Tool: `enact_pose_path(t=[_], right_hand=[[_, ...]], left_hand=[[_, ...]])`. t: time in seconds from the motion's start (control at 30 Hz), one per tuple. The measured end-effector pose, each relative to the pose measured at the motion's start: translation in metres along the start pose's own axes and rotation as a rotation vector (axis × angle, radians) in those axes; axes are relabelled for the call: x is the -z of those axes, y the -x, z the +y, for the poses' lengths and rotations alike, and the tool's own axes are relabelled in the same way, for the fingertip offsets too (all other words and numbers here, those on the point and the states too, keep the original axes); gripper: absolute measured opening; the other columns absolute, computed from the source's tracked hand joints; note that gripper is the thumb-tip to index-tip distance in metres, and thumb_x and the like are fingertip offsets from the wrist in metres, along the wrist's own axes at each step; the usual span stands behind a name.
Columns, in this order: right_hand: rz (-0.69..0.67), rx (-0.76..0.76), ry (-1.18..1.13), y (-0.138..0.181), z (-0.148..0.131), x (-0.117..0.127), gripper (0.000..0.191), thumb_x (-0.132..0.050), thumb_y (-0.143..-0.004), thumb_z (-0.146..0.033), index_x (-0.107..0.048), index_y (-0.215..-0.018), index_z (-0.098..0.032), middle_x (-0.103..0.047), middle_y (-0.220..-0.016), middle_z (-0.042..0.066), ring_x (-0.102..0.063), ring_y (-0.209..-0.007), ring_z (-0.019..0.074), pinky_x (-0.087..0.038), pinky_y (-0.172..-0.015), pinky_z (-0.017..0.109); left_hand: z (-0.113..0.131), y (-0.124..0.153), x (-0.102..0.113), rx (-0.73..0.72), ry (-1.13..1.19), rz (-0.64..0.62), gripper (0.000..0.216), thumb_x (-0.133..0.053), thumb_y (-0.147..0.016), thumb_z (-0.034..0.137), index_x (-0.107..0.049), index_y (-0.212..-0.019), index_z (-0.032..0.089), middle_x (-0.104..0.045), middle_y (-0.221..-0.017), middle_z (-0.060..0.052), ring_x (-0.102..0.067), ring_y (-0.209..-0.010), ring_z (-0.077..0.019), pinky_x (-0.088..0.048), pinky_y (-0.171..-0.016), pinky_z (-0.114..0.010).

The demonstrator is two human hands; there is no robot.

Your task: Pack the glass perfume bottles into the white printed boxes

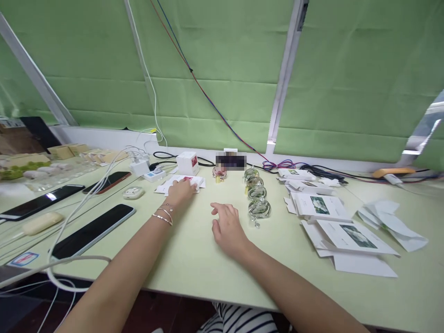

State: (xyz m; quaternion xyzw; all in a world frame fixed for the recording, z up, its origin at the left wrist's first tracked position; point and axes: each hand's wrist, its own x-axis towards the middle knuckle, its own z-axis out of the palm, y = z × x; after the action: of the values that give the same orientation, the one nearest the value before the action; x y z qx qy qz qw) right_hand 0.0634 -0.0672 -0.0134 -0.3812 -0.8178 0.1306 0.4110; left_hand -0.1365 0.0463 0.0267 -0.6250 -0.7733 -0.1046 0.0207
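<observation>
My left hand [181, 190] reaches forward and lies with fingers flat on a flat white card with a red print [180, 183] near the back of the pale green table [194, 259]. Silver bangles circle that wrist. My right hand [227, 226] rests palm down on the table centre, fingers spread, holding nothing. Just right of it runs a row of clear round glass bottles [258, 196] with green inside. A pinkish small bottle [219, 173] stands behind. A small white box with red print [188, 163] stands upright behind the card.
Flat white cartons with flower prints [333, 222] lie stacked at right, with loose papers [391, 224] beyond. Several phones [92, 230] and white cables [83, 203] cover the left side. A charger block [140, 166] and cables run along the back wall. Green blinds hang behind.
</observation>
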Motion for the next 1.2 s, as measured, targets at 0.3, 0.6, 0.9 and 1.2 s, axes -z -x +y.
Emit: enact_pose_path(t=[0.3,0.6,0.9,1.2], right_hand=[[-0.012,0.055,-0.011,-0.002,0.000,-0.006,0.044,-0.043,-0.076,-0.007,-0.043,-0.119,-0.018,-0.059,-0.099,0.007,-0.047,-0.096,0.0213,-0.037,-0.086,0.040],[-0.037,0.033,0.005,-0.004,0.004,-0.006,0.045,-0.044,-0.076,-0.008,-0.043,-0.120,-0.016,-0.058,-0.100,0.007,-0.045,-0.096,0.0213,-0.038,-0.086,0.040],[0.028,0.009,0.028,-0.007,0.006,-0.003,0.044,-0.042,-0.077,-0.010,-0.043,-0.122,-0.012,-0.055,-0.108,0.011,-0.044,-0.103,0.0217,-0.039,-0.093,0.041],[0.273,-0.173,0.028,-0.004,-0.002,-0.004,0.089,-0.059,-0.072,-0.035,-0.006,-0.139,-0.008,-0.017,-0.144,0.020,-0.012,-0.135,0.0297,-0.021,-0.108,0.051]], left_hand=[[0.009,-0.081,0.033,0.005,-0.137,0.420,0.038,-0.044,-0.080,0.034,-0.059,-0.103,0.007,-0.050,-0.120,-0.023,-0.040,-0.114,-0.0360,-0.035,-0.090,-0.044],[0.041,-0.098,0.012,0.033,-0.042,0.382,0.044,-0.052,-0.078,0.030,-0.045,-0.113,0.003,-0.056,-0.107,-0.026,-0.048,-0.106,-0.0371,-0.039,-0.082,-0.041],[0.048,-0.070,0.065,-0.033,0.364,0.697,0.043,-0.051,-0.080,0.034,-0.047,-0.112,0.006,-0.050,-0.119,-0.018,-0.047,-0.110,-0.0298,-0.037,-0.094,-0.039],[0.068,0.080,0.068,-0.167,1.086,0.034,0.028,-0.066,-0.058,0.034,-0.060,-0.077,0.015,-0.056,-0.060,0.001,-0.045,-0.046,-0.0102,-0.034,-0.040,-0.023]])
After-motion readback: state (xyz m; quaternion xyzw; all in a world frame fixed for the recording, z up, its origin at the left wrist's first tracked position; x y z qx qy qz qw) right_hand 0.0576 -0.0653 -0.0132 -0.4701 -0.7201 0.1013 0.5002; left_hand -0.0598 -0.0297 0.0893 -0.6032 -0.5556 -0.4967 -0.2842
